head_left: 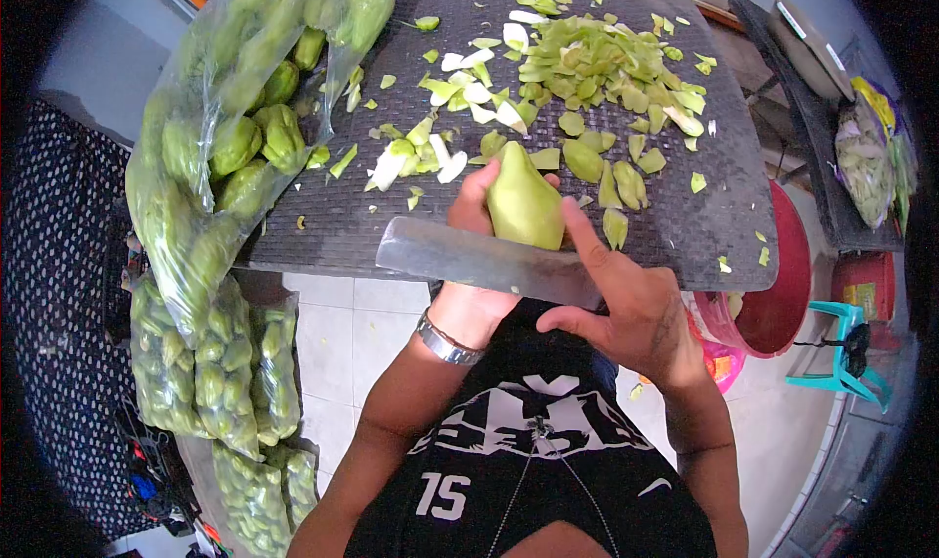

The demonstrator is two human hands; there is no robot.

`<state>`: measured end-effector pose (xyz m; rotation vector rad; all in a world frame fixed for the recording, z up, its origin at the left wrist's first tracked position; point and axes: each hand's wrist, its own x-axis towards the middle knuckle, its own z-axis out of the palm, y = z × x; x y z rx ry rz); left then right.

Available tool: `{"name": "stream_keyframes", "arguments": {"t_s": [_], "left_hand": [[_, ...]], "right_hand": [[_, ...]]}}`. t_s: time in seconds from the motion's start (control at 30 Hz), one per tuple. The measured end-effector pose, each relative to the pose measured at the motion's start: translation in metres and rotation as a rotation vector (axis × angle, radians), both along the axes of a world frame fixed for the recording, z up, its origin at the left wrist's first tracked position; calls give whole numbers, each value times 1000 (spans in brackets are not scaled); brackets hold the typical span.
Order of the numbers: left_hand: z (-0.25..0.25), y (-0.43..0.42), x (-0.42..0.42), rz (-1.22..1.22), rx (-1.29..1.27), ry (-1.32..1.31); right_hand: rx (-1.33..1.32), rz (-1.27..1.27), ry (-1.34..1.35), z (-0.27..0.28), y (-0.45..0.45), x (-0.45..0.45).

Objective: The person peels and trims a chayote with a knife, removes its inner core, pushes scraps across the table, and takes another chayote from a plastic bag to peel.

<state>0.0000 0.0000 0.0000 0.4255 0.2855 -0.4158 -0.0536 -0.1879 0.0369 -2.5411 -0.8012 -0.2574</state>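
Observation:
A pale green, peeled chayote (525, 201) is gripped in my left hand (474, 206), above the near edge of the dark woven tabletop (362, 221). My right hand (634, 313) is closed around the handle end of a wide-bladed knife (479, 253); the handle itself is hidden. One finger of that hand stretches forward, close to the chayote's right side. The blade lies across in front of the chayote's lower end, over my left palm. Beyond my hands, a heap of green peelings (592, 64) and scattered pale scraps (474, 93) lie on the table.
A large clear plastic bag of chayotes (235, 147) covers the table's left side. More filled bags (220, 372) are below it. At the right are a red tub (782, 274), a turquoise stool (841, 357) and a dark shelf (807, 118) with a bag of greens (866, 152).

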Motion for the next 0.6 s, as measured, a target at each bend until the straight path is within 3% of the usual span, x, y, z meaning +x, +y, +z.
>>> {"name": "stream_keyframes", "arguments": {"t_s": [0.07, 0.47, 0.6], "left_hand": [[0, 2, -2, -19, -74, -45], [5, -12, -8, 55, 149, 8], [-6, -10, -7, 4, 71, 9]], "right_hand": [[42, -7, 1, -1, 1, -2], [20, -40, 33, 1, 5, -5], [-14, -49, 1, -3, 4, -6]]}}
